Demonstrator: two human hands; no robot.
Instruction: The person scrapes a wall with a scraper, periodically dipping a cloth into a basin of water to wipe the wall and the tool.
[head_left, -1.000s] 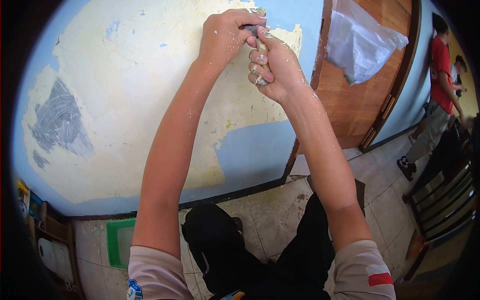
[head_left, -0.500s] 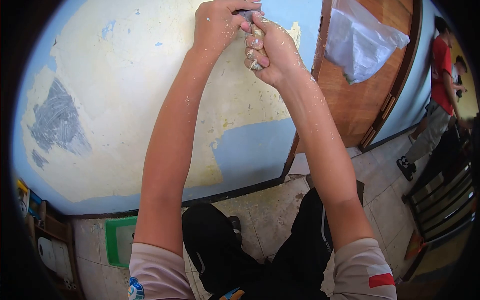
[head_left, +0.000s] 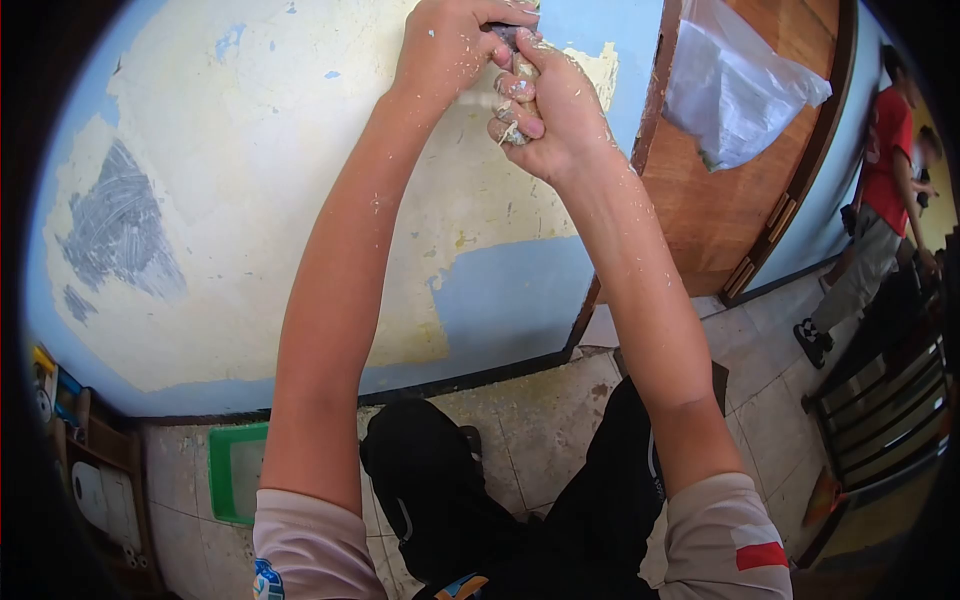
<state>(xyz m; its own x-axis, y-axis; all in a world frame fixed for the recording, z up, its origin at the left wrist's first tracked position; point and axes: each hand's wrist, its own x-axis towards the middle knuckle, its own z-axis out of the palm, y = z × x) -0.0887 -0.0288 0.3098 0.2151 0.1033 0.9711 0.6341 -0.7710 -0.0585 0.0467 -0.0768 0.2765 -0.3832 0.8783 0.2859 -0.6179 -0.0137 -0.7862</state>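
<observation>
Both my hands are raised against the wall (head_left: 300,200), whose blue paint is largely stripped to a cream layer. In my right hand (head_left: 560,105) is the handle of a scraper (head_left: 510,36), with the fingers wrapped round it and paint flakes stuck to them. My left hand (head_left: 450,45) pinches the scraper's dark blade at the top of the view. The blade's far edge is hidden by the fingers and the frame's edge. Pale flakes dot both forearms.
A white plastic bag (head_left: 740,85) hangs by the brown door (head_left: 690,220) on the right. A green tub (head_left: 222,480) and a wooden shelf (head_left: 105,440) stand lower left. A person in a red shirt (head_left: 888,150) stands far right, near a black metal rack (head_left: 880,420).
My hands and the scraper sit slightly farther right in view, and the door and bag have shifted right as well. Both hands keep the same hold.
</observation>
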